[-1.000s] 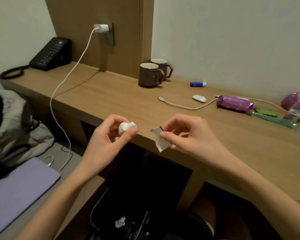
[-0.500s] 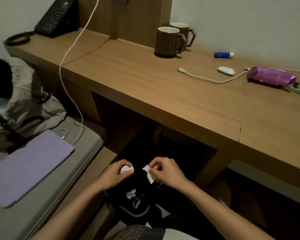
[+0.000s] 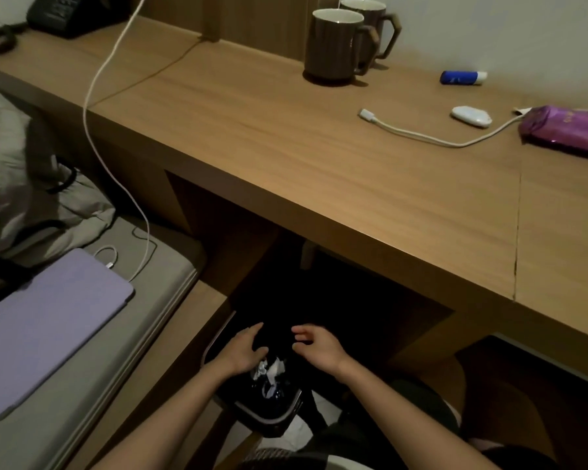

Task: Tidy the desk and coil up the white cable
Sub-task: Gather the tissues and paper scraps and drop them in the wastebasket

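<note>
— Where the desk [image 3: 319, 178] leaves a dark gap beneath it, at the lower middle of the frame, both hands hang over a black bin [image 3: 272, 420]. The left hand [image 3: 243, 351] has its fingers spread and loose, gripping nothing.
— And the other one?
— The right hand [image 3: 316, 346] is just beside it, not touching it. Its fingers are relaxed and a little bent, and it's empty too. Below and between the two, inside the bin, lie bits of crumpled white paper [image 3: 270, 368].
— Where's the white cable?
— The white cable [image 3: 418, 139] is on the desk top at the upper right, lying loose and uncoiled. Its plug end points left toward the middle, and the rest curves right up to a purple packet [image 3: 564, 128]. I can't tell where it ends past that. A small white oval thing [image 3: 471, 116] lies just above the curve, and a blue tube [image 3: 462, 77] sits nearer the wall.
— Anything else up there?
— Two brown mugs [image 3: 333, 45] at the top centre, one behind the other, handles to the right. There's a black telephone [image 3: 62, 13] in the upper left corner. A second white lead [image 3: 85, 110] drops from the top edge, past the desk's front, down to the bed [image 3: 143, 300] at the left, ending by a flat lilac pad [image 3: 45, 327]
</note>
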{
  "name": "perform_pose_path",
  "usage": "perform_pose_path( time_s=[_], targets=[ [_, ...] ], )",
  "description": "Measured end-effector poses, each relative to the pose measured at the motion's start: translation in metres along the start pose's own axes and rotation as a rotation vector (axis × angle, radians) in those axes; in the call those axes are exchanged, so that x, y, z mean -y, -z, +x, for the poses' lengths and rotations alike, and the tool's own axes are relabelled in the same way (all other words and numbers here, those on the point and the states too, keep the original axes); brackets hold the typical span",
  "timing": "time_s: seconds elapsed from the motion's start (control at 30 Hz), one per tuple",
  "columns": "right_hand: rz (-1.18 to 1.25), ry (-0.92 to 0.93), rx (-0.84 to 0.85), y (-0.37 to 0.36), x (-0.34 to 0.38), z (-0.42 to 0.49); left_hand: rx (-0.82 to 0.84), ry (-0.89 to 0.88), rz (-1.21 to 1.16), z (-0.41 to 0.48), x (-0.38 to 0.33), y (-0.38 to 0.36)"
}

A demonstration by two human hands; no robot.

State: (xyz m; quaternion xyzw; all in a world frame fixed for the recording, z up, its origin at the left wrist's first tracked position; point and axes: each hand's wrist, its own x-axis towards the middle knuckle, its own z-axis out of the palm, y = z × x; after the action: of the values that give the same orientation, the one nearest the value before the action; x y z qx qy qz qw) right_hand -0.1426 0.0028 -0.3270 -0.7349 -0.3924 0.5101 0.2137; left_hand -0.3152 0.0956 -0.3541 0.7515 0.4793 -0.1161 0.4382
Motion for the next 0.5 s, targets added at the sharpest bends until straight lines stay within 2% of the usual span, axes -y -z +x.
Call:
perform_pose_path(
  time_s=[0.17, 0.33, 0.5],
  targets=[
    [0.027, 0.208, 0.013, 0.04, 0.03, -0.059, -0.162, -0.181, 0.084, -0.042, -0.042, 0.024],
    [0.073, 0.454, -0.01, 0.088, 0.073, -0.158, -0.339, -0.427, -0.054, -0.114, -0.104, 0.048],
    [0.084, 0.645, -0.155, 0.138, 0.102, -0.252, -0.398, -0.668, -0.136, -0.185, -0.175, 0.073]
  ],
)
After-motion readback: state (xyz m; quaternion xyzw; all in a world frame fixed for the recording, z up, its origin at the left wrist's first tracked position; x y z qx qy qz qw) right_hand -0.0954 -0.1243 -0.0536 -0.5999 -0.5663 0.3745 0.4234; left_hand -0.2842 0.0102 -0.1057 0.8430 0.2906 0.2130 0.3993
